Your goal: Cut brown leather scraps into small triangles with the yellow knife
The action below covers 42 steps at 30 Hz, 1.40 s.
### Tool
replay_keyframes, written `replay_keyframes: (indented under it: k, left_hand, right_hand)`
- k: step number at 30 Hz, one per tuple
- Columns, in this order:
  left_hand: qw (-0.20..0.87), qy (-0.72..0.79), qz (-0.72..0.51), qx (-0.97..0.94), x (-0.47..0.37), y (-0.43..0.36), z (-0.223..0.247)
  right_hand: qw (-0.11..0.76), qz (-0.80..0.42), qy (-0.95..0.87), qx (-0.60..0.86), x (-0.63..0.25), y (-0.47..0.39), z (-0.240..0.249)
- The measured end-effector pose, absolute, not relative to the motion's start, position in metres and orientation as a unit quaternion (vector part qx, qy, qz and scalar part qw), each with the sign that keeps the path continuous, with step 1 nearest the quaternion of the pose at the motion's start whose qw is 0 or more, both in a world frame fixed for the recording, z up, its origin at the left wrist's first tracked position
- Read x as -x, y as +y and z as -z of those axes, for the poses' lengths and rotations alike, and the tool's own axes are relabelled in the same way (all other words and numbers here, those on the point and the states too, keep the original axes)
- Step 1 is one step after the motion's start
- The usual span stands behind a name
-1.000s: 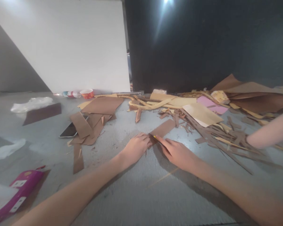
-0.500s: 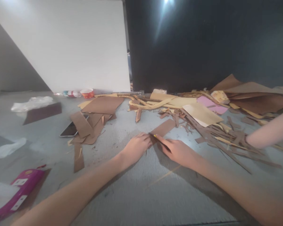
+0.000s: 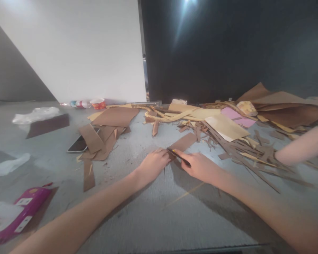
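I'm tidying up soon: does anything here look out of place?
Yes: the black-screened, pale-edged phone at left lies partly under a flat brown strip, so it could be overlooked. Farther back, a clear labelled bottle lies on its side instead of standing.

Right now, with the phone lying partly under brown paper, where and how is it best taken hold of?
Probably by its uncovered near-left corner, coming from the person's left with the grip pinching its edge. The phone lies flat, and a brown strip slants across its far part, so that side leaves less to hold.
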State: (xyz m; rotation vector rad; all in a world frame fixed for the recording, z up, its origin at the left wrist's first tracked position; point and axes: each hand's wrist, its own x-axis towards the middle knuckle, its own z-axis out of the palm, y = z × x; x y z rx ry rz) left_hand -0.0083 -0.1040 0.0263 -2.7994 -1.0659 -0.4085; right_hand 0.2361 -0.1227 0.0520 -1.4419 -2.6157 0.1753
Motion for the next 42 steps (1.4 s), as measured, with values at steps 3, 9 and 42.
replay_keyframes:
  k: [3, 9, 42]
  left_hand:
    - [0.056, -0.349, 0.142, 0.925, 0.008, -0.103, -0.024]
    - [0.076, -0.357, 0.104, 0.925, 0.005, -0.104, -0.025]
    - [0.034, -0.364, 0.118, 0.923, 0.008, -0.106, -0.019]
  right_hand:
    - [0.070, -0.054, -0.871, 0.482, -0.235, -0.123, -0.053]
    - [0.058, -0.064, -0.870, 0.486, -0.234, -0.126, -0.062]
    - [0.027, -0.064, -0.866, 0.495, -0.250, -0.143, -0.079]
